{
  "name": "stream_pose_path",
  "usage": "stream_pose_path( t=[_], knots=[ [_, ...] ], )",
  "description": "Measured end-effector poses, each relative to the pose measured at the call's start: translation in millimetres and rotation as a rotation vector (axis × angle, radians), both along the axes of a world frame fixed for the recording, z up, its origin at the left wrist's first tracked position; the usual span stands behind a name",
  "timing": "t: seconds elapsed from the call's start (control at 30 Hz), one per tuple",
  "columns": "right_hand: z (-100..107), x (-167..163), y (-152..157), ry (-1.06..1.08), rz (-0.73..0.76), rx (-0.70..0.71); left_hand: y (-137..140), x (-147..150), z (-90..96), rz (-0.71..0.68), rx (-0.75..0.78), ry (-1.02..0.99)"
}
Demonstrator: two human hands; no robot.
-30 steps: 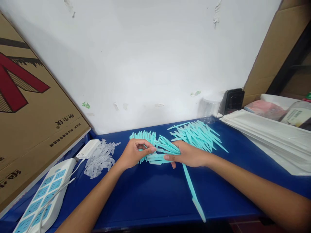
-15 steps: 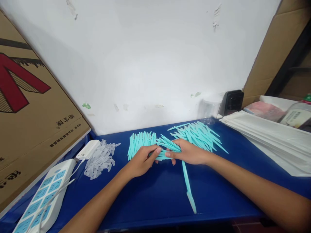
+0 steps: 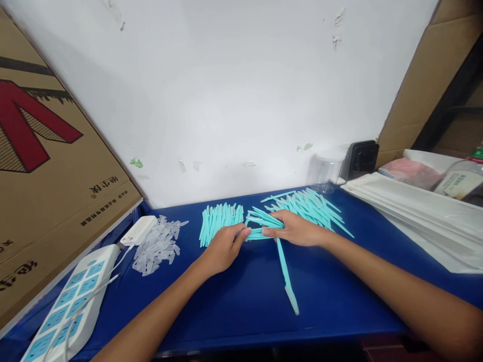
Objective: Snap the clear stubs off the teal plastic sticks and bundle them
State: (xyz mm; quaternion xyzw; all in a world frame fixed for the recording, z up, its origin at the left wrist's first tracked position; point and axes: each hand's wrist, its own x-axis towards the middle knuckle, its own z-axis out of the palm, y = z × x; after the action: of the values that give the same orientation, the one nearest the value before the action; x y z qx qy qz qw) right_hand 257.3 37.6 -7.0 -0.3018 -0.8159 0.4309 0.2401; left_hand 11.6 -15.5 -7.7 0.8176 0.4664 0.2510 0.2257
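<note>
Slim turquoise eyebrow razors (image 3: 258, 234) stretch between my two hands in the middle of the head view. My left hand (image 3: 223, 247) is closed, thumb and fingers pinching their left ends. My right hand (image 3: 301, 229) wraps around a bunch of them, some fanned up and to the left. A single razor (image 3: 286, 279) sticks out below the right hand, pointing toward the table's front edge. Behind my left hand lies a neat row of razors (image 3: 221, 218). A loose heap of razors (image 3: 311, 208) lies behind my right hand.
Small clear plastic pieces (image 3: 158, 246) are piled on the left, by a white box (image 3: 139, 230) with a cable and a power strip (image 3: 71, 306). A clear jar (image 3: 327, 171) stands at the back right. White sheets (image 3: 415, 216) lie at right. A cardboard box (image 3: 56, 166) walls the left.
My right hand has risen slightly, and the single razor below it has shifted up and left. The razors between my hands are more level and more exposed. The left hand has barely moved.
</note>
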Motion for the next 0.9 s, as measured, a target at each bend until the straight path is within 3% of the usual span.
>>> stream_pose_path(
  t=[0.23, 0.63, 0.77, 0.9],
  knots=[
    [7.6, 12.2, 8.5, -0.095, -0.065, -0.021, 6.4, -10.2, 0.5, 0.06, 0.038, 0.021],
    [3.1, 9.0, 2.1, 0.006, -0.17, -0.368, 9.5, -13.2, -1.2, 0.12, 0.091, 0.015],
    [6.2, 13.8, 8.4, 0.102, -0.238, -0.322, 13.5, -20.5, -0.5, 0.206, 0.137, -0.003],
    [11.4, 16.0, 12.0, 0.228, -0.48, -0.203, 20.6, -26.8, -2.7, 0.309, 0.169, -0.092]
  ],
)
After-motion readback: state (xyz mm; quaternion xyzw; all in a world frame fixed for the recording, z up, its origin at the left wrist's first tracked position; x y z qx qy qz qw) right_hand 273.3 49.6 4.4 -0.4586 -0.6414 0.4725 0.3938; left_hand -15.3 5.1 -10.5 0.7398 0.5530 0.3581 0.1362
